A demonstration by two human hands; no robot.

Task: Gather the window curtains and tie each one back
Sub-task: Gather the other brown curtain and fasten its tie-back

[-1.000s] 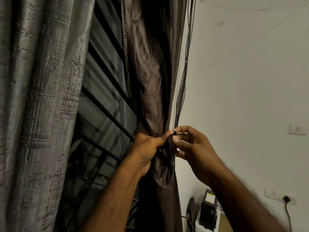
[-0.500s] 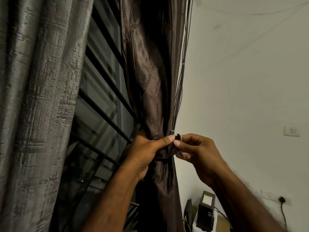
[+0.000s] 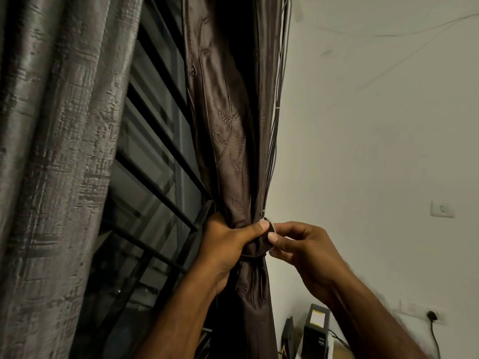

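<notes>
1. A grey curtain (image 3: 51, 164) hung loose at the far left.
2. The left hand (image 3: 228, 244) clenched the gathered brown curtain (image 3: 230, 151), thumb pressing the tie-back (image 3: 259, 248).
3. The right hand (image 3: 305, 250) pinched the tie-back's end between thumb and forefinger.

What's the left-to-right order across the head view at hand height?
grey curtain → window grille → left hand → brown curtain → tie-back band → right hand → wall switch
</notes>
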